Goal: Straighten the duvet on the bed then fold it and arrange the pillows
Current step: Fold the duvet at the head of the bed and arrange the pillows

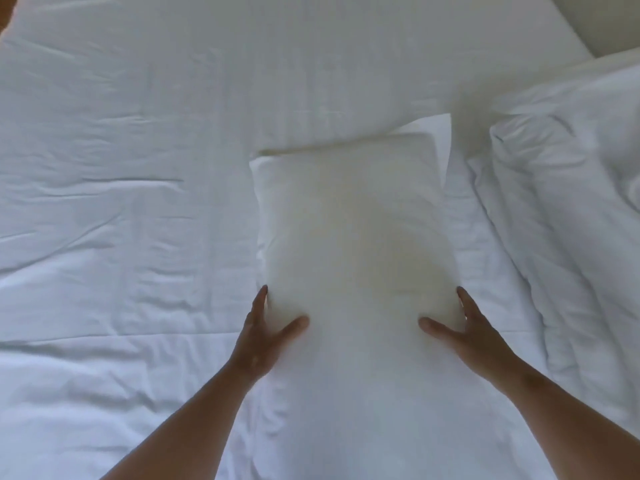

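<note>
A white pillow (pixel 356 237) lies lengthwise on the white bed sheet (pixel 121 202), running away from me in the middle of the view. My left hand (pixel 263 334) presses against the pillow's left side, fingers straight, thumb spread across its top. My right hand (pixel 464 330) does the same on the right side. Both hands frame the pillow's near half. A rumpled white duvet (pixel 571 202) is bunched along the right of the bed.
The wrinkled sheet spreads wide to the left and back. The mattress's far right corner (pixel 568 36) shows at the top, with a pale floor or wall (pixel 609 19) beyond it. A brown edge (pixel 5 15) shows at the top left.
</note>
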